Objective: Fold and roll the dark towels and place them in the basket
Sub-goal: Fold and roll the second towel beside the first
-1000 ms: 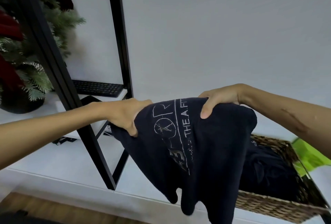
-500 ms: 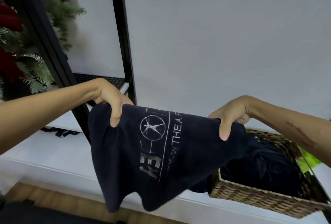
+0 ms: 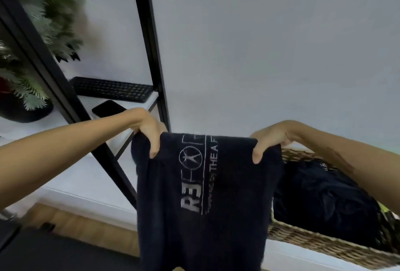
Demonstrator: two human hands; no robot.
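Note:
A dark towel (image 3: pixel 227 205) with white printed lettering hangs straight down in front of me, held up by its top edge. My left hand (image 3: pixel 147 132) grips the top left corner, fingers curled over the cloth. My right hand (image 3: pixel 268 141) grips the top right corner the same way. Behind the towel to the right stands a woven wicker basket (image 3: pixel 313 247) on the white surface. More dark towels (image 3: pixel 324 197) lie bunched inside it.
A black metal shelf frame (image 3: pixel 151 54) rises at the left. On its white shelf lie a black keyboard (image 3: pixel 112 89) and a dark phone (image 3: pixel 108 108). A green fir plant in a dark pot (image 3: pixel 28 106) stands far left. Wooden floor (image 3: pixel 86 225) shows below.
Both hands have spread apart and levelled, and the towel now hangs flat and straight instead of bunched and slanted. The view has tilted a little.

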